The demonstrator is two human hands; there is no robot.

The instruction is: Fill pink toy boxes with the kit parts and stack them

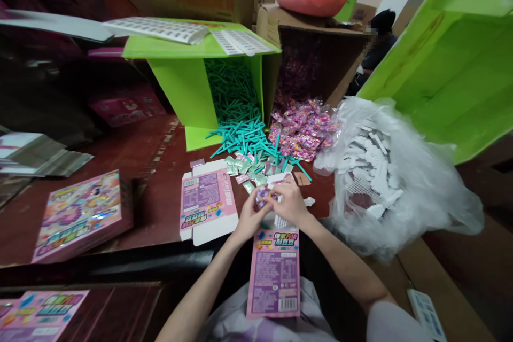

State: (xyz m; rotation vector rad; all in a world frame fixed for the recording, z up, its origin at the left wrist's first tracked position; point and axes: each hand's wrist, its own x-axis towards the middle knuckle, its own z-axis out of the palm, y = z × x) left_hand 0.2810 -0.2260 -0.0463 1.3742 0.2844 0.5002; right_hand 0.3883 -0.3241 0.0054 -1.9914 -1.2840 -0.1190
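Note:
My left hand (pixel 251 215) and my right hand (pixel 292 203) meet at the table's front edge, fingers closed round a small purple packet (pixel 262 197). Just below them, an upright pink box (pixel 273 278) with purple text panels rests against my lap, a white piece with a dotted pattern showing at its top. A flattened pink box (pixel 208 200) with white flaps lies left of my hands. Beyond my fingers are small green and pink sachets (pixel 256 171) and a white card, partly hidden by my right hand.
Teal sticks (pixel 244 136) spill from a green box (pixel 184 91). Pink packets (pixel 306 128) spill from a cardboard box (pixel 320 43). A plastic bag of white pieces (pixel 372 165) stands right. A finished-looking pink box (pixel 82 211) lies left; a person (pixel 374 51) is behind.

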